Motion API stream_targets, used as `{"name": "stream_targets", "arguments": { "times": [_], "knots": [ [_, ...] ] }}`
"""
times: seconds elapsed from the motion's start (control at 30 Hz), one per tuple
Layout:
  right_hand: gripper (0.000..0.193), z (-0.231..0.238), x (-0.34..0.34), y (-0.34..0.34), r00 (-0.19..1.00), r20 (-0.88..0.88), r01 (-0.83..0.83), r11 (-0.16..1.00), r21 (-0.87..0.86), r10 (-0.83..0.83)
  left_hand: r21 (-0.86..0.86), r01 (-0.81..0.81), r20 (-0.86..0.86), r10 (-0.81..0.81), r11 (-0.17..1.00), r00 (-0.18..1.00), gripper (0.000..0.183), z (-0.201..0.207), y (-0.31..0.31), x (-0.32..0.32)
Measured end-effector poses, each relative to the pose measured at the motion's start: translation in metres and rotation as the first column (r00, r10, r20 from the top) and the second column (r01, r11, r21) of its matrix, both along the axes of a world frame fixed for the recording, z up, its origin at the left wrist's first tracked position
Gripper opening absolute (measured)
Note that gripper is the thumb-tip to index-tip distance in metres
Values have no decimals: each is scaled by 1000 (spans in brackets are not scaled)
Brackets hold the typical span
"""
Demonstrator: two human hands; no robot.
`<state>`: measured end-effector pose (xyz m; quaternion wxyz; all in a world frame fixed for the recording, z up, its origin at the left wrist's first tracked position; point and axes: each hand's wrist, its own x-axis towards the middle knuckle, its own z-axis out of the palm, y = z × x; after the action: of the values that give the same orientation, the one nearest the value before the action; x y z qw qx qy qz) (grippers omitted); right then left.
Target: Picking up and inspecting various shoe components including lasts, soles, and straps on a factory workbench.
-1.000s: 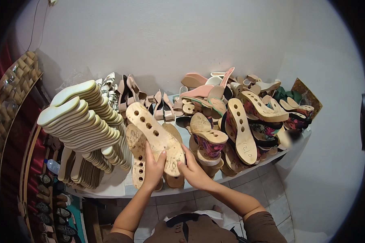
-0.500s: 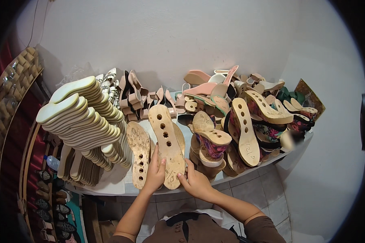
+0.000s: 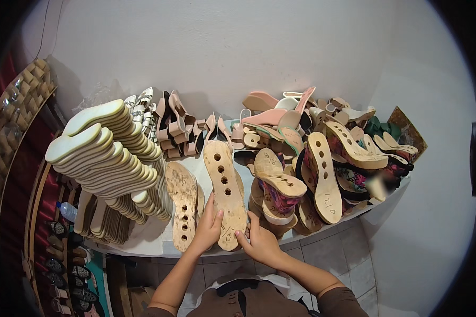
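My left hand (image 3: 209,228) and right hand (image 3: 260,244) grip opposite edges of a four-holed sole (image 3: 228,207); a second sole (image 3: 181,183) lies to its left.

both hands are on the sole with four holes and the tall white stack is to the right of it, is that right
The side is wrong: the white stack is to the left of the sole, as the head view shows. The left hand and right hand are on that four-holed sole.

Hands (image 3: 208,228) on a seemingly wooden sole (image 3: 228,205)
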<state>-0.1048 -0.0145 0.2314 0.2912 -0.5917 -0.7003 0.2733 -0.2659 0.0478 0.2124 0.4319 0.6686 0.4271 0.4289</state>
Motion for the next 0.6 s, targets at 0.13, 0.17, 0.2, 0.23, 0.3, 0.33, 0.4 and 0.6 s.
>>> {"name": "stream_targets", "arguments": {
  "times": [0.13,0.17,0.2,0.23,0.3,0.33,0.4,0.6],
  "knots": [
    [63,4,0,0,1000,-6,-9,999,-36,9,11,-37,-6,38,999,999,52,-3,-2,-1],
    [64,3,0,0,999,-31,-13,999,-51,12,2,-48,17,48,999,999,52,-2,-2,0],
    [64,1,1,-1,999,-29,-14,999,-52,13,1,-49,19,49,999,999,52,-1,-2,1],
    [64,-3,1,-2,998,-66,-11,999,-34,9,11,-55,29,55,998,998,52,1,-3,2],
    [64,-5,2,0,995,-102,-9,1000,-20,7,17,-63,40,62,998,997,51,3,-3,5],
    [64,-3,0,-2,993,-121,1,999,45,4,8,-57,50,57,998,997,51,7,-4,5],
    [63,-4,-1,-3,990,-139,8,994,105,7,-6,-56,60,57,998,997,51,5,-4,4],
    [64,-2,0,-3,987,-160,8,999,40,-1,9,-58,23,58,998,998,52,-2,-3,3]
  ]
}}
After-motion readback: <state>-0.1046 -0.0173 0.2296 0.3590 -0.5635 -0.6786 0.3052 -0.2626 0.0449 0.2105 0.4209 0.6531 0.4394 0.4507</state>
